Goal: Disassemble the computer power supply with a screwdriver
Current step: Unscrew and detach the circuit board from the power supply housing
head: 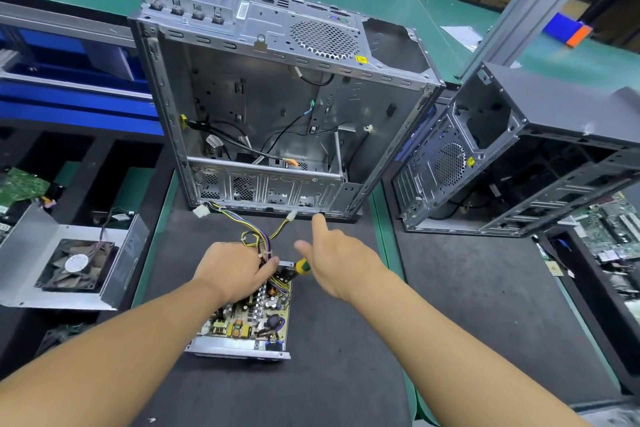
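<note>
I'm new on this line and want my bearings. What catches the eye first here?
The big silver computer case stands open mid-bench, stripped to loose cables. In front of it, the left hand holds the power supply, its circuit board bared, with a yellow-green screwdriver showing just under the right hand. A metal cover with a fan lies at the left.

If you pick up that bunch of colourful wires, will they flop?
Probably floppy: the wires curve loosely across the mat. They look tied in a bunch, so they'd likely lift together, tugging the power supply they run into.
</note>
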